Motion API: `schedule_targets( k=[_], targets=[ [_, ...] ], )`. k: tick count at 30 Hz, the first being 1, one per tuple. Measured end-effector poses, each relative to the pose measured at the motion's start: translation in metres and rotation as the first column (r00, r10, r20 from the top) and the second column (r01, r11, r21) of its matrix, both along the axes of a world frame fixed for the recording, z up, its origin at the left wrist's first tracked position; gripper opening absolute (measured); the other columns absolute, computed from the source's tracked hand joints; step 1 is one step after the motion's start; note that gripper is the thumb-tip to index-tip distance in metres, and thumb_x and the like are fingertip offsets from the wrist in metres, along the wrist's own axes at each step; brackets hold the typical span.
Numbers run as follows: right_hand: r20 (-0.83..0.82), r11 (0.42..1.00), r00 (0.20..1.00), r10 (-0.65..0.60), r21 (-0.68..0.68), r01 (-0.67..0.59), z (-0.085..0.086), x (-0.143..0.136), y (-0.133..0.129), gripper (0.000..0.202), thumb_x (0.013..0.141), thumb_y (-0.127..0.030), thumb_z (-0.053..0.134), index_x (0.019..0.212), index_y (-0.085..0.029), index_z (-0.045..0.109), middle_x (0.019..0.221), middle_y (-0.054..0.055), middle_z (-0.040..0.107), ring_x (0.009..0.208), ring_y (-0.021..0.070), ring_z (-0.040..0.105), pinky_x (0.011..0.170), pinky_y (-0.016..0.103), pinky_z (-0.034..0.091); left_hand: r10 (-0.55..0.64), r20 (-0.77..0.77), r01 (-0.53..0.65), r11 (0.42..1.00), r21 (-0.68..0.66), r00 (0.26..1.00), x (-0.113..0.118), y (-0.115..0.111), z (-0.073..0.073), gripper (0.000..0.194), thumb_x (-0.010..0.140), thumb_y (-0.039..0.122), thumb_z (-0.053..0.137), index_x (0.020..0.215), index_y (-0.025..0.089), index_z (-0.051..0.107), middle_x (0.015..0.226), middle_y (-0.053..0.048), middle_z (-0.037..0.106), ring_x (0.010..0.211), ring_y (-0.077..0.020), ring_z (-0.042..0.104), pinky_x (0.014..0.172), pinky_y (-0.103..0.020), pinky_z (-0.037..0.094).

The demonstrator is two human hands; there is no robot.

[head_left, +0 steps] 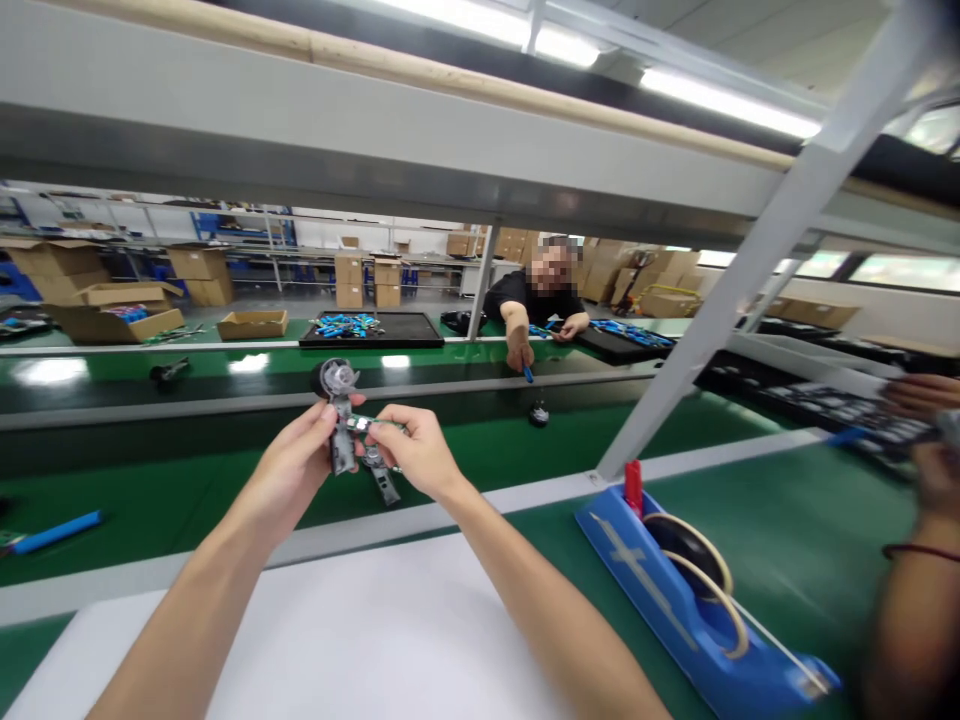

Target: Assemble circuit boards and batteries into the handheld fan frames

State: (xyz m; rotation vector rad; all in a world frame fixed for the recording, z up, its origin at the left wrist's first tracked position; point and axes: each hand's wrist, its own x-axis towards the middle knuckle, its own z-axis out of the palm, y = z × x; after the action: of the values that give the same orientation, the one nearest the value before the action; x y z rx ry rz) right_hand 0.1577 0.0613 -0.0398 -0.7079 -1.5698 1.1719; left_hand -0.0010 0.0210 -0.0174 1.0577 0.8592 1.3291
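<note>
My left hand (pixel 300 447) is closed on a grey housing (pixel 343 440) with a round black and silver head (pixel 337 378) at its top, held upright above the green surface. In my right hand (pixel 412 447), a small green circuit board (pixel 361 424) is pinched between thumb and fingers, its left end at the housing. Just below my right hand is another grey part (pixel 384 480), slanting down; what supports it is hidden.
A blue tape dispenser (pixel 660 590) stands right of my forearm, near a slanted metal post (pixel 690 340). A blue cylinder (pixel 56 532) lies left. Across the line, a person (pixel 544 285) reaches over the belt. Another person's hands (pixel 934 440) show at far right.
</note>
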Motion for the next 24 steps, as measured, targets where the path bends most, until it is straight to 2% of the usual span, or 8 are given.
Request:
schedule_targets(
  k=[6, 11, 24],
  targets=[
    [0.043, 1.0, 0.999, 0.006, 0.004, -0.006, -0.0053, -0.0018, 0.0031, 0.019, 0.08, -0.031, 0.057, 0.067, -0.017, 0.058, 0.051, -0.005, 0.049, 0.05, 0.0083, 0.042, 0.05, 0.02, 0.033, 0.026, -0.051, -0.03, 0.997, -0.069, 0.998, -0.0045, 0.0045, -0.0033, 0.051, 0.078, 0.043, 0.076, 0.121, 0.018, 0.067, 0.086, -0.005, 0.07, 0.073, -0.0168, 0.06, 0.064, -0.026, 0.052],
    [0.088, 0.999, 0.995, -0.039, 0.003, 0.039, -0.0054, -0.0027, 0.0038, 0.016, 0.078, -0.029, 0.057, 0.067, -0.017, 0.058, 0.052, -0.005, 0.048, 0.051, 0.0087, 0.043, 0.05, 0.02, 0.033, 0.021, -0.09, -0.027, 0.997, -0.071, 0.996, -0.004, 0.0054, -0.003, 0.052, 0.077, 0.046, 0.076, 0.12, 0.018, 0.068, 0.084, -0.005, 0.07, 0.073, -0.0165, 0.06, 0.065, -0.025, 0.053],
    [0.058, 1.0, 0.998, -0.01, -0.004, 0.01, -0.0024, -0.0031, 0.0002, 0.018, 0.081, -0.027, 0.057, 0.067, -0.017, 0.062, 0.056, -0.005, 0.052, 0.052, 0.0078, 0.043, 0.051, 0.019, 0.035, 0.057, -0.049, -0.062, 0.993, -0.101, 0.997, -0.0003, 0.0028, 0.0004, 0.049, 0.074, 0.042, 0.079, 0.115, 0.016, 0.072, 0.084, -0.006, 0.073, 0.067, -0.0162, 0.062, 0.062, -0.025, 0.052]
  ],
)
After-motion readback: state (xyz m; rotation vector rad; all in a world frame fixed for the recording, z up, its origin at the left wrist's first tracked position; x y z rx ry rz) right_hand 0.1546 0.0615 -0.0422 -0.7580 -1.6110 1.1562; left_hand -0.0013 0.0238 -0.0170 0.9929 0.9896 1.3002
